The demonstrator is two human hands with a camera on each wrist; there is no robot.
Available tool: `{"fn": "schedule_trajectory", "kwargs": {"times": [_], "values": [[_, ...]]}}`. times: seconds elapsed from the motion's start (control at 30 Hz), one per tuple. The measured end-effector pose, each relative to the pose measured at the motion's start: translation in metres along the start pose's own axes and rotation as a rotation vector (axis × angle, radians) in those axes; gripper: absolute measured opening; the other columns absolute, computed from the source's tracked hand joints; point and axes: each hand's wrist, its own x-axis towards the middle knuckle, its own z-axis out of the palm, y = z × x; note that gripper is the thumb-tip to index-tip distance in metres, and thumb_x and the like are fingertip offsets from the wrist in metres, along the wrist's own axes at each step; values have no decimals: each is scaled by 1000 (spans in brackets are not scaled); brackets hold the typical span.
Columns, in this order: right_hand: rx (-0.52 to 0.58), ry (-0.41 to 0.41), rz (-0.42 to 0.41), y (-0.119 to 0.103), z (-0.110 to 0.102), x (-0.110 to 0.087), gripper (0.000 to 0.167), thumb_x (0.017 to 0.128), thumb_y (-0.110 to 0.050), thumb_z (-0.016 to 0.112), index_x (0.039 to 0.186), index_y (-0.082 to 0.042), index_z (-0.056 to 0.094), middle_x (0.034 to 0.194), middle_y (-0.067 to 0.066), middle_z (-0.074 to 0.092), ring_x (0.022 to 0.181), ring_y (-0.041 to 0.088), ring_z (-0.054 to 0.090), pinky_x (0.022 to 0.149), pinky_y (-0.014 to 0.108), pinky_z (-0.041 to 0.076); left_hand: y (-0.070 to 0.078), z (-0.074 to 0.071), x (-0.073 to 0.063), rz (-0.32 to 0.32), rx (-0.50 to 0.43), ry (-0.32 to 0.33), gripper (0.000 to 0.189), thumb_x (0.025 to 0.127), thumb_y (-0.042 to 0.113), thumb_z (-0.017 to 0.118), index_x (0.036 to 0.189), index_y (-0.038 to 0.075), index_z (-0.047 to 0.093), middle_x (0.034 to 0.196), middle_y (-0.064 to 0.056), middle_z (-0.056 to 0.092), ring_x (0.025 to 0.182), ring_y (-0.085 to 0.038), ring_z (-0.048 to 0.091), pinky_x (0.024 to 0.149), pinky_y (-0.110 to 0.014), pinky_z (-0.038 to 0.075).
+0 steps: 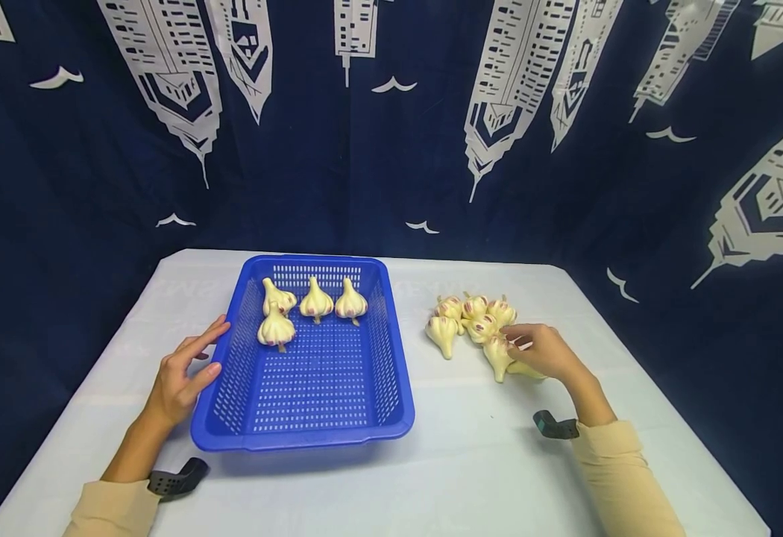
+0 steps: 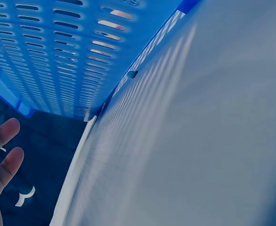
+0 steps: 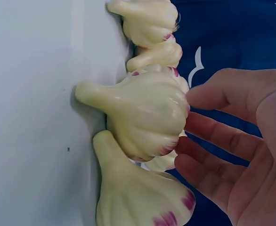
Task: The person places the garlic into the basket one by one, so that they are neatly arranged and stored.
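A blue plastic basket (image 1: pixel 303 440) holds several garlic bulbs (image 1: pixel 316 302) toward its far side. My left hand (image 1: pixel 180 380) is at the basket's left rim, fingers spread, with the fingertips on or close to the rim. In the left wrist view, the fingers (image 2: pixel 8 167) show beside the basket's slotted wall (image 2: pixel 58 52). On the right lies a pile of garlic bulbs (image 1: pixel 482 328). My right hand (image 1: pixel 544 352) reaches over its near right side. The thumb and loosely bent fingers are at the root end of one garlic bulb (image 3: pixel 142 113), not closed round it. Another garlic bulb (image 3: pixel 142 197) lies beside it.
Both the basket and the pile rest on a white-covered table (image 1: pixel 445 477). Behind it hangs a dark blue curtain (image 1: pixel 338 171) with white building prints. Bare cloth lies between the basket and the pile. Each wrist wears a dark band (image 1: pixel 180 479).
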Motion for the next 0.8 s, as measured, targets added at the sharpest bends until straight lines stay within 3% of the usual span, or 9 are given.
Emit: {"fn": "schedule_trajectory", "kwargs": {"times": [0.27, 0.47, 0.6, 0.8], "values": [[-5, -43, 46, 3, 10, -3, 57, 67, 9, 68, 124, 3, 66, 123, 32, 59, 93, 35, 61, 75, 47, 53, 2, -1, 1, -23, 4, -6, 59, 76, 5, 56, 134, 0, 59, 142, -16, 53, 109, -1, 52, 80, -21, 37], [-48, 10, -34, 1, 21, -1, 57, 67, 12, 74, 123, 8, 63, 117, 30, 61, 104, 45, 58, 86, 57, 48, 2, -1, 0, -25, 5, -4, 59, 76, 5, 56, 134, 0, 60, 142, -16, 54, 109, -2, 52, 80, -21, 37], [-58, 27, -19, -1, 27, 0, 59, 67, 15, 73, 124, 9, 61, 118, 31, 60, 111, 48, 54, 92, 59, 44, 2, 0, 0, -17, 3, -3, 58, 75, 5, 57, 133, 0, 60, 141, -17, 54, 109, -2, 52, 80, -20, 37], [-80, 47, 3, -1, 35, 0, 65, 69, 16, 69, 132, 4, 57, 119, 30, 57, 112, 49, 52, 92, 59, 44, 2, -1, 0, -23, 8, -9, 58, 76, 5, 56, 134, 0, 60, 142, -17, 54, 109, -1, 52, 80, -22, 37]]}}
